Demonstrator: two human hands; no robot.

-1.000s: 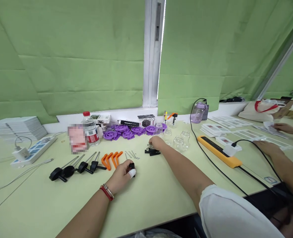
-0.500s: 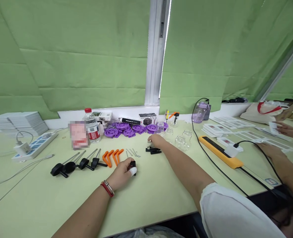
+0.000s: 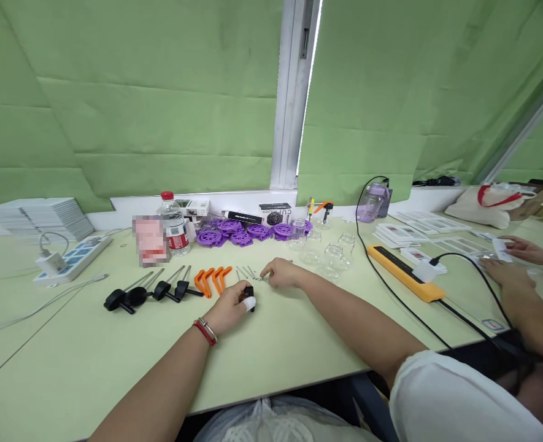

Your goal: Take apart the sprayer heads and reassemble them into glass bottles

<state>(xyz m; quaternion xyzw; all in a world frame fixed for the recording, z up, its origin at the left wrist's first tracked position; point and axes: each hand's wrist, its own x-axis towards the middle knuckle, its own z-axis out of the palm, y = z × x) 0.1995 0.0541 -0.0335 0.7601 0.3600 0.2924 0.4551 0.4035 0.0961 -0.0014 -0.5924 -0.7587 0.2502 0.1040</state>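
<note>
My left hand (image 3: 232, 304), with a white wrap on the thumb, is closed around a small black plastic part (image 3: 251, 291). Close to its right, my right hand (image 3: 283, 274) is pinched low over the table, and a small metal spring (image 3: 265, 279) shows at its fingertips. Thin metal screws (image 3: 248, 271) lie just left of those fingers. Several orange bent levers (image 3: 212, 281) are lined up beyond my left hand. Farther left rest several black round-headed parts with metal rods (image 3: 163, 290).
Purple plastic discs (image 3: 241, 236), a water bottle (image 3: 177, 230) and boxes stand at the back. Clear glass jars (image 3: 332, 261) are beyond my right forearm. A yellow power strip (image 3: 402, 276) with a black cable lies to the right, near another person's hands (image 3: 513, 270) handling paper.
My right hand has moved left from beside the black tubes toward the screws, and its wrist now covers the tubes' place. My left hand keeps hold of the black part. The view has shifted slightly.
</note>
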